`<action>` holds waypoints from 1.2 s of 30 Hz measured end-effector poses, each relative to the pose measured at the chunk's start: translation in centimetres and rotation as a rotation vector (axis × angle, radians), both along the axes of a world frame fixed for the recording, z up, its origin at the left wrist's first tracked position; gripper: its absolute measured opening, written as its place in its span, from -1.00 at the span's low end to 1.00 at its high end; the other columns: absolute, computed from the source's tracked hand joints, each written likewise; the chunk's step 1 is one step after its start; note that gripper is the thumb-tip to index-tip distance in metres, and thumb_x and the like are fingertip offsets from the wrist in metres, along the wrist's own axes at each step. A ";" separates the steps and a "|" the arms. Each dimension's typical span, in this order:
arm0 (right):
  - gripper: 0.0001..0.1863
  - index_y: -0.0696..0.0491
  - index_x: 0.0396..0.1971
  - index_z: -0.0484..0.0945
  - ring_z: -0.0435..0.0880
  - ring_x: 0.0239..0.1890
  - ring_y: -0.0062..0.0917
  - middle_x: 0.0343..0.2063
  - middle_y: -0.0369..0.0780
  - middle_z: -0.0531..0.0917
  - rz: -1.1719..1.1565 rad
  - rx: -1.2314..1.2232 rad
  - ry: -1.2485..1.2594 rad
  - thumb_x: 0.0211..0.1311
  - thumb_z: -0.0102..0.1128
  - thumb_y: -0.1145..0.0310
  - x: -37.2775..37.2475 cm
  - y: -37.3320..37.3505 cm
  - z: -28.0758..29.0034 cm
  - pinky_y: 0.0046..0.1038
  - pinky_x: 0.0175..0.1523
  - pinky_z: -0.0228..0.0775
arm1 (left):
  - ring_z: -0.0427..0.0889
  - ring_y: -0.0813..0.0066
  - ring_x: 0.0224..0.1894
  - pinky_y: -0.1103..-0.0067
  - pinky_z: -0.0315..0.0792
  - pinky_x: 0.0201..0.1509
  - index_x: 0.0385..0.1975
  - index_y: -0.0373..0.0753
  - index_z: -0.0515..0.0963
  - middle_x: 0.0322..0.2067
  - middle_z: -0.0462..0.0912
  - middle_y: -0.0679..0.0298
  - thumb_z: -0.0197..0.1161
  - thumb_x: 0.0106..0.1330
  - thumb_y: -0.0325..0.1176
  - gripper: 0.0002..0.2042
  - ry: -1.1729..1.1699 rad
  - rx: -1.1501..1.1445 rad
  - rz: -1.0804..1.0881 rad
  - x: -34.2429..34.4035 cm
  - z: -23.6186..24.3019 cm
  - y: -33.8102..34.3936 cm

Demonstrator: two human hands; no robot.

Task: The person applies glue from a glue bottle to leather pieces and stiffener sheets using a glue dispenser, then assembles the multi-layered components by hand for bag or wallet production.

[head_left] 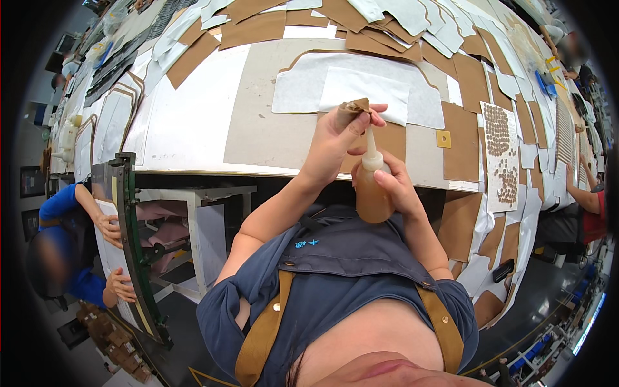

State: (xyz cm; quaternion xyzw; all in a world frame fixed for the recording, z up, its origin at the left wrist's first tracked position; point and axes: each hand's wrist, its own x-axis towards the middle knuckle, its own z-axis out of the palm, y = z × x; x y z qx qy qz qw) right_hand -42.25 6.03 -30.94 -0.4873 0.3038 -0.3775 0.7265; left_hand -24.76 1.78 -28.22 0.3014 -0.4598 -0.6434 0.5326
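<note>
My left hand is closed around a small rolled brown piece of sheet material, raised over the table's front edge. Wrapped round a clear squeeze bottle of amber liquid is my right hand. The bottle stands upright in the grip, its pale nozzle pointing up against or close beside the left fingertips and the brown piece; exact contact is hidden by the fingers. Behind the hands, on the table, lie a large white sheet piece with brown edges and a smaller white sheet on top.
Stacked brown and white cut pieces cover the table's far side. To the right lie brown sheets, a yellow square and a white card of small brown dots. A co-worker's hands hold a board by a green-framed stand at left.
</note>
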 end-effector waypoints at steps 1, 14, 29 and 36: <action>-0.44 0.19 0.21 0.46 0.59 -0.06 -0.58 -0.16 -0.22 0.65 -0.006 0.010 -0.005 0.28 0.16 0.18 0.0 0.0 -0.1 -0.45 0.12 0.41 | 0.52 0.38 0.21 0.43 0.47 0.17 -0.23 -0.20 0.61 -0.04 0.67 0.17 0.17 0.49 -0.08 -0.71 0.000 -0.001 0.001 -0.3 0.3 0.0; -0.41 0.17 0.21 0.48 0.65 -0.21 -0.55 -0.35 -0.22 0.66 -0.135 -0.066 -0.025 0.25 0.17 0.12 -2.0 0.2 -0.3 -0.48 0.01 0.47 | 0.52 0.35 0.20 0.43 0.28 0.35 -0.03 -0.31 0.56 -0.10 0.67 0.14 0.01 0.58 -0.24 -0.72 0.178 -0.034 0.136 2.5 -2.2 -1.3; -0.15 0.15 0.33 0.24 0.36 0.31 -0.15 0.26 -0.06 0.40 -1.068 -0.859 0.885 0.18 0.43 0.03 -6.3 0.0 -5.9 -0.18 0.36 0.20 | 0.53 0.40 0.18 0.45 0.27 0.35 0.24 -0.32 0.32 0.05 0.65 0.02 -0.12 0.61 -0.20 -0.62 -0.216 0.183 -0.262 -1.0 -6.4 2.6; -0.45 0.11 0.09 0.53 0.64 0.00 -0.25 -0.02 -0.09 0.61 -0.494 -0.546 0.505 0.05 0.48 0.47 -4.8 3.8 -4.4 -0.35 0.11 0.48 | 0.53 0.42 0.19 0.53 0.33 0.31 0.21 -0.36 0.44 0.14 0.57 0.14 -0.05 0.60 -0.14 -0.57 -0.091 0.333 -0.576 -3.5 -8.4 3.8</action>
